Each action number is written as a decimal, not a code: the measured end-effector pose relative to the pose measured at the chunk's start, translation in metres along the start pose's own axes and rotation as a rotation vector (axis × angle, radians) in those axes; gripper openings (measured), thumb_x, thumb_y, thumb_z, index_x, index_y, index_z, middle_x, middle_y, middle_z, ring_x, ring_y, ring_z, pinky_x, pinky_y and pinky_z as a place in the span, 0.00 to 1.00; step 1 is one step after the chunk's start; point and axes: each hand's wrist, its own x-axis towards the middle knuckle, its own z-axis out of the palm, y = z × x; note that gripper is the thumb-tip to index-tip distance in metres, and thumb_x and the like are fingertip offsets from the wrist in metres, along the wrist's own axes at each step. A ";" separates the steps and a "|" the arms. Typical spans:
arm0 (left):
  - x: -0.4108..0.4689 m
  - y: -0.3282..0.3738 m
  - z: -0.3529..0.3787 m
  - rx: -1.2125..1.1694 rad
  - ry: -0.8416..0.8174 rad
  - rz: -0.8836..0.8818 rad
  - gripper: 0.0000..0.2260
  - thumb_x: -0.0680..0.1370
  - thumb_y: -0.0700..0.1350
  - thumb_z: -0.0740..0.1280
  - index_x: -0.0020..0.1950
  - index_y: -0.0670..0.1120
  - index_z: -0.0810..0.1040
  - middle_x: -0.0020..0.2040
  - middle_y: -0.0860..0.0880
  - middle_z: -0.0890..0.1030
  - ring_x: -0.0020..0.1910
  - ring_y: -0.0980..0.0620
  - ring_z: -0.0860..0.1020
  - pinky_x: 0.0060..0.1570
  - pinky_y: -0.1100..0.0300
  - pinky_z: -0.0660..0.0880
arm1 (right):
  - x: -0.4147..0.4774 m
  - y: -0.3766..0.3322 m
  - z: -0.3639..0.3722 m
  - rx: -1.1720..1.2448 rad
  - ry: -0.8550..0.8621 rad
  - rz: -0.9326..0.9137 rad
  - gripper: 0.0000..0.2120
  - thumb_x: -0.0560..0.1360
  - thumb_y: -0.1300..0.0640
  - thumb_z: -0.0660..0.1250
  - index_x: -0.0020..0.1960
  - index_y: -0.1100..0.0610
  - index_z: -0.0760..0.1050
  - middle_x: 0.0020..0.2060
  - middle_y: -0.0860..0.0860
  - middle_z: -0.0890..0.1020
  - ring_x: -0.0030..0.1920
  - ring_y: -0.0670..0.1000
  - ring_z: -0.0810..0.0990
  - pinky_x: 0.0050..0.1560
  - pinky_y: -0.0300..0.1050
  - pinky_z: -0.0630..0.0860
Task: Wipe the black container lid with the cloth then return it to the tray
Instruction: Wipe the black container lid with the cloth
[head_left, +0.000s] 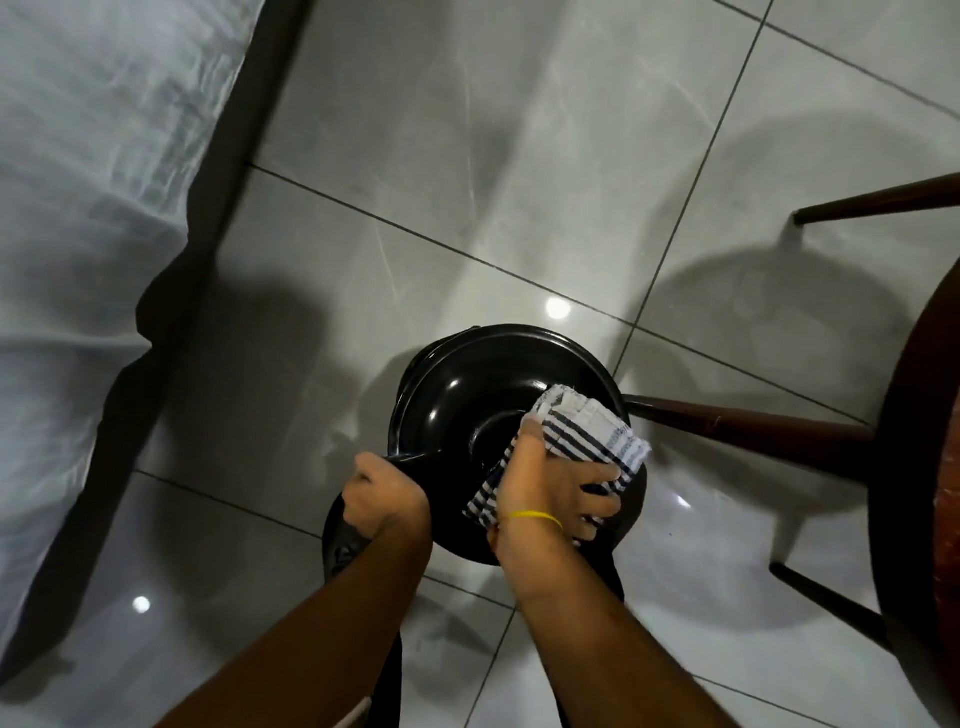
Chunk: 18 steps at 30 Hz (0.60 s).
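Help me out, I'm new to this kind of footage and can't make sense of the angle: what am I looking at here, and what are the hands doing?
It is one picture from a camera worn on a person's head, looking down past their arms at a tiled floor. The left hand grips the edge of a black lid, held in the air. The right hand presses a striped cloth against the lid. A wooden stool stands at the right. No tray is in view.

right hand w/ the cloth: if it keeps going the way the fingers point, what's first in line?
Probably the wooden stool leg just past the black lid's rim. The right hand presses the striped cloth toward it; depth unclear.
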 end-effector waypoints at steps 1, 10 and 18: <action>-0.001 -0.002 -0.001 0.011 -0.006 0.009 0.22 0.76 0.58 0.51 0.31 0.46 0.71 0.30 0.46 0.74 0.33 0.44 0.75 0.36 0.52 0.74 | 0.001 0.004 -0.011 -0.011 -0.070 -0.031 0.57 0.78 0.33 0.71 0.89 0.56 0.38 0.86 0.59 0.47 0.81 0.72 0.61 0.79 0.72 0.66; -0.004 0.005 -0.005 0.014 -0.005 0.059 0.20 0.78 0.54 0.52 0.31 0.45 0.69 0.30 0.46 0.72 0.30 0.50 0.70 0.29 0.59 0.61 | 0.070 0.010 -0.104 -1.426 -0.412 -2.158 0.44 0.75 0.44 0.70 0.88 0.44 0.58 0.90 0.52 0.53 0.89 0.60 0.51 0.82 0.76 0.52; -0.003 0.002 -0.004 0.014 0.004 0.008 0.20 0.79 0.54 0.52 0.33 0.45 0.71 0.32 0.45 0.74 0.31 0.49 0.71 0.31 0.57 0.62 | 0.142 -0.058 -0.034 -1.755 -0.986 -3.014 0.32 0.86 0.45 0.60 0.88 0.46 0.57 0.90 0.49 0.51 0.90 0.58 0.43 0.84 0.69 0.27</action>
